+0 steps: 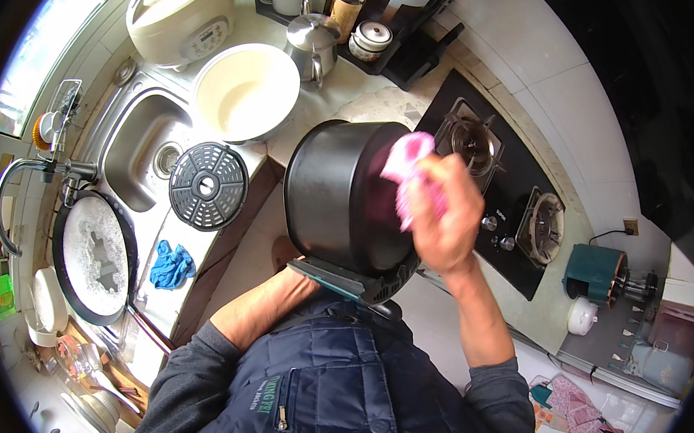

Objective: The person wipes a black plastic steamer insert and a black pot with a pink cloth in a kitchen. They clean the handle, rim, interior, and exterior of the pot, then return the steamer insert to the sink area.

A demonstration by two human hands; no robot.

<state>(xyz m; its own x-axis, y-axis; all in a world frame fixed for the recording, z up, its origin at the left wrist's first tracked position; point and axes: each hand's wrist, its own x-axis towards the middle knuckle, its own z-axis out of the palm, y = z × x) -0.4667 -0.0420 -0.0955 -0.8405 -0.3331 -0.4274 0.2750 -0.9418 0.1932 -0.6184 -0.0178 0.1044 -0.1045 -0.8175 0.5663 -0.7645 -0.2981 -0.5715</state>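
A black air fryer basket (327,188) is held tilted in front of my body. My left hand (304,274) supports it at its lower front panel; the fingers are hidden behind the basket. My right hand (446,215) grips a bunched pink and white cloth (409,158) against the basket's open side or just in front of it; I cannot tell if they touch. A round, slotted black crisper plate (211,211) lies on the counter edge by the sink, apart from the basket.
A large cream basin (278,94) stands beside the sink (134,189). A frying pan (93,258) holds sudsy water, near a crumpled blue cloth (171,265). At the right is a gas hob (516,174); a steel pot (316,37) and rice cooker (179,23) stand behind.
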